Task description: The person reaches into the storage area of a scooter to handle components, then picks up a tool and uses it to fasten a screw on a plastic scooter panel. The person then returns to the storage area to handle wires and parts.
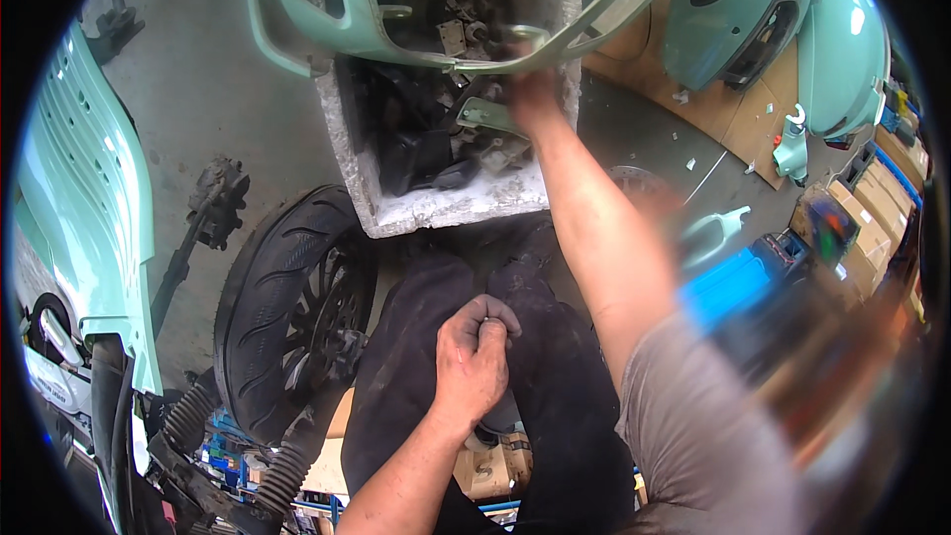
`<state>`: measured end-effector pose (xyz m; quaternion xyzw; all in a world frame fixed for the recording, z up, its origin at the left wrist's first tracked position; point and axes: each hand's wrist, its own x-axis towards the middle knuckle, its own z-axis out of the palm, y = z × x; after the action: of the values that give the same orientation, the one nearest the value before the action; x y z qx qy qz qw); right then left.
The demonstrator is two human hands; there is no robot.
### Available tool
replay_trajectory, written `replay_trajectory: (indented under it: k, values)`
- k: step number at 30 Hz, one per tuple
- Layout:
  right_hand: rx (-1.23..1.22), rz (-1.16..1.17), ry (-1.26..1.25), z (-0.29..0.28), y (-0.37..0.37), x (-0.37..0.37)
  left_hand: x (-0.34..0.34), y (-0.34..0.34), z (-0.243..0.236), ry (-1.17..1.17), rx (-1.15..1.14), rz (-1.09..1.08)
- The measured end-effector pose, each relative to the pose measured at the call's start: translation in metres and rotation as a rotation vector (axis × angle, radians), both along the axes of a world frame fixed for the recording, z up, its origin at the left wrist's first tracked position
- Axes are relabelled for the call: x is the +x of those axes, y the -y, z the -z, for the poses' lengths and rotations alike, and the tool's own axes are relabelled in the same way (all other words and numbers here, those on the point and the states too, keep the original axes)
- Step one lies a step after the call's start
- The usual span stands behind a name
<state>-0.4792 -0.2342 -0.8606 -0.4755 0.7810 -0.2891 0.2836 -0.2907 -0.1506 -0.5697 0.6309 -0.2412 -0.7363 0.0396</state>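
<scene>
My left hand [472, 362] is closed above my dark trousers, its fingers curled in. A tiny light spot shows by the thumb, but what the hand holds, if anything, is hidden. My right hand [533, 99] reaches forward over the white foam box [446, 208] and is smeared by motion. Its fingers are partly lost at the lower edge of a mint-green, frame-shaped body panel [347, 38], which lies over the far part of the box. Inside the box are a small mint-green bracket-like piece [485, 115], black parts [414, 157] and metal pieces.
A black-tyred wheel [272, 317] stands left of my legs. Farther left is a large mint-green panel [94, 188]. More mint-green panels [842, 59] lie on cardboard [644, 64] at the far right. Cardboard boxes [872, 208] and a blue container [731, 285] are at the right.
</scene>
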Motion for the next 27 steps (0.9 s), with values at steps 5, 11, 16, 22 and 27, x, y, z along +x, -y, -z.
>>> replay_trajectory:
  k: [5, 11, 16, 22, 27]
  values:
    - [-0.092, 0.042, 0.02, -0.01, 0.06, 0.003, -0.002, 0.006, 0.015, 0.056, -0.139, 0.098]
    - [0.089, -0.15, -0.23, 0.025, 0.084, -0.013, -0.01, 0.012, 0.011, 0.059, -0.072, 0.22]
    - [0.428, -0.086, -0.108, 0.019, 0.056, 0.001, -0.01, 0.01, 0.016, 0.075, -0.062, 0.194]
    - [0.453, -0.199, -0.146, -0.001, 0.023, 0.008, -0.019, 0.017, 0.012, 0.044, -0.089, 0.229]
    - [0.507, -0.334, 0.009, -0.026, 0.003, 0.019, -0.021, 0.008, 0.018, 0.012, -0.105, 0.158]
